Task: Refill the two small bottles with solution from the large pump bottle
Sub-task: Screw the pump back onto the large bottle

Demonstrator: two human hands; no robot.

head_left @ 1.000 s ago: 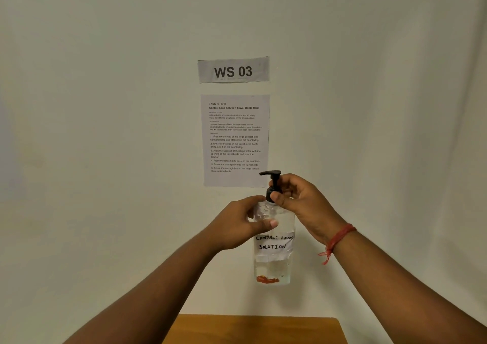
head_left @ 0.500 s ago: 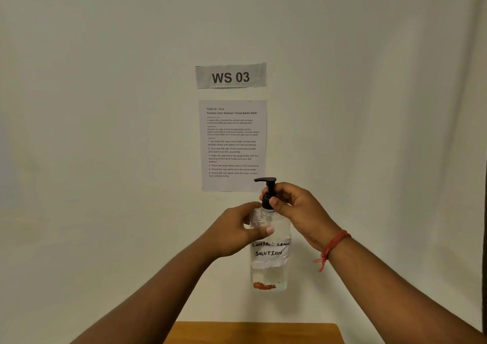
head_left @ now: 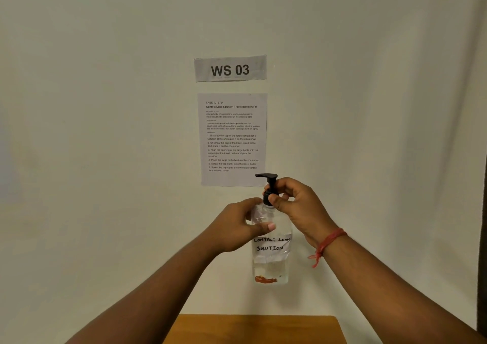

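Clear plastic pump bottle point(head_left: 271, 248) is held in the air above the wooden table point(head_left: 253, 329) — left hand point(head_left: 238, 227) wraps its shoulder; right hand point(head_left: 297, 206) pinches the black pump collar point(head_left: 268, 198).

bottle point(head_left: 271, 262): clear glossy plastic, white paper label
pump point(head_left: 268, 185): black plastic, smooth
bench point(head_left: 253, 329): wood, matt
sheets point(head_left: 232, 138): matt paper
backdrop point(head_left: 105, 132): pale creased cloth

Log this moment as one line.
stage: uncapping | left hand: grips bottle body, held above table | right hand: pinches pump collar | small bottles: not in view
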